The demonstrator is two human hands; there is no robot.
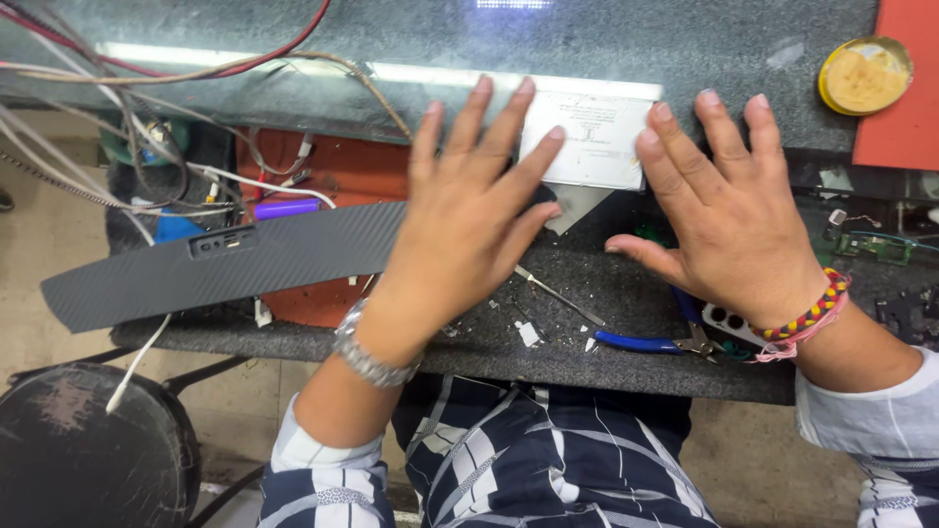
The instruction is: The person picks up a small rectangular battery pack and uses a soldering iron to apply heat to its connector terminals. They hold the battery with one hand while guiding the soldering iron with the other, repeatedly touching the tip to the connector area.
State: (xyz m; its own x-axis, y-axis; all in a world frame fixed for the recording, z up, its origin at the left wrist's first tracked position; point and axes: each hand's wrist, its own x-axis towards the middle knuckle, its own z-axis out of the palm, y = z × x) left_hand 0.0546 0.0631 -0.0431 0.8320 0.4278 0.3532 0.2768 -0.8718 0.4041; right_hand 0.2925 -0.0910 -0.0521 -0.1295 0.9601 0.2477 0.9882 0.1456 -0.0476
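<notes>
Here, long black panel under left hand, right hand apart

The worktop is dark grey and speckled. The panel is black with a fine carbon weave. The mat under it is orange-red, and another is red. The card is white. The tin is yellow with tan paste. The pliers have blue grips. The battery is purple. The wristband is red, yellow and pink; the watch is silver. The shirt is navy with white checks.
</notes>
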